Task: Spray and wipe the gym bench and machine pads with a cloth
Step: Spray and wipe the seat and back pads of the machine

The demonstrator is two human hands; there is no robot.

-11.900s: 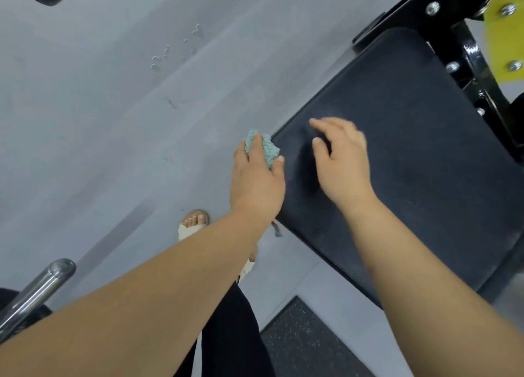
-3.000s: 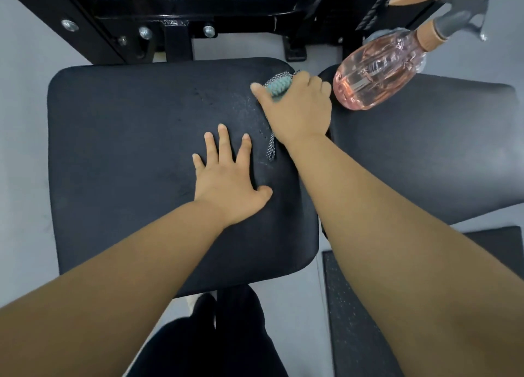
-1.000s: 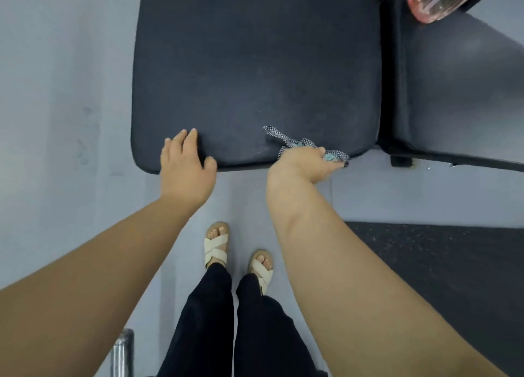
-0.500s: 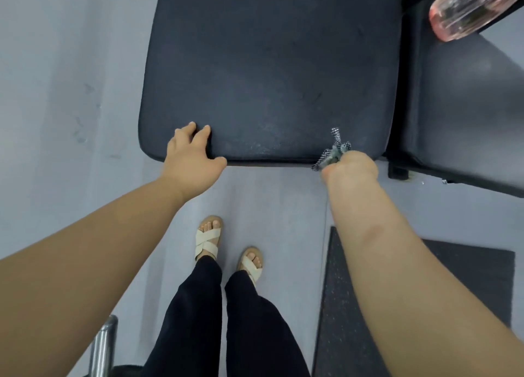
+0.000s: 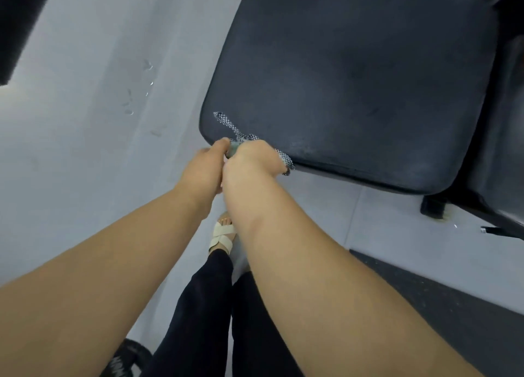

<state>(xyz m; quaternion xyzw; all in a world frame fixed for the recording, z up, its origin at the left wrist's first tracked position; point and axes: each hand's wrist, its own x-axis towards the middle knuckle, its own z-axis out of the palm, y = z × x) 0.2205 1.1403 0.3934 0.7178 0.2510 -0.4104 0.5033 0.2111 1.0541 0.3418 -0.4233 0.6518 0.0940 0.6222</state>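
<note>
The black bench pad (image 5: 354, 73) runs off the top edge. At its near corner the right hand (image 5: 252, 159) curls round the cloth (image 5: 234, 148), the left hand (image 5: 202, 168) pinching it, most fingers hidden. White lettering on a weight plate (image 5: 122, 361) is unreadable.

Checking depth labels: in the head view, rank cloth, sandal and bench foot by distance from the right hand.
1. cloth: in the grip of the right hand, at the pad's front corner.
2. sandal: on the floor, below the hand.
3. bench foot: on the floor, far right.

A gym, with padded bench (image 5: 354, 78) and rubber floor mat (image 5: 431, 300)
</note>
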